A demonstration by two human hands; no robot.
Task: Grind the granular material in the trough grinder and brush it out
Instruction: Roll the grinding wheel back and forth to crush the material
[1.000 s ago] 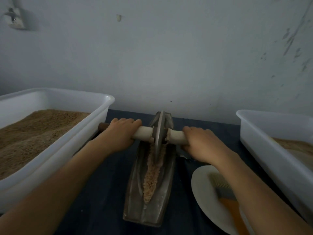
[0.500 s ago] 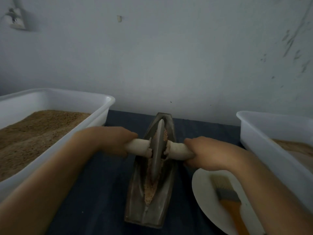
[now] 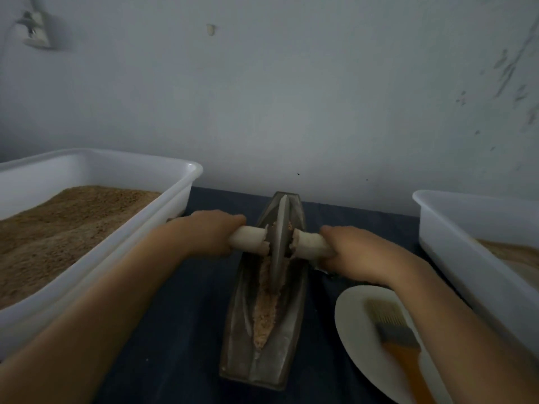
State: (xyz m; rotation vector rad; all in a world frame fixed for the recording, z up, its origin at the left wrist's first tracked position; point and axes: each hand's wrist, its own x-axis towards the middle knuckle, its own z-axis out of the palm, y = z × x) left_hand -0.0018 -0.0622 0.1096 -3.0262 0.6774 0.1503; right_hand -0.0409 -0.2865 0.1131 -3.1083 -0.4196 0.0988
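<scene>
A dark metal boat-shaped trough grinder lies lengthwise on the dark table, its near end toward me. Tan granular material fills the groove in front of the wheel. The metal grinding wheel stands upright in the groove on a pale roller handle. My left hand grips the left end of the handle. My right hand grips the right end. The wheel sits a little past the trough's middle, toward the far end.
A white tub of brown grain stands at the left. Another white tub with tan powder stands at the right. A white plate near my right forearm carries an orange-handled brush. A wall rises just behind the table.
Both hands pulled the wheel toward me along the groove, then pushed it away again toward the far end, uncovering more of the material in the near part of the groove.
</scene>
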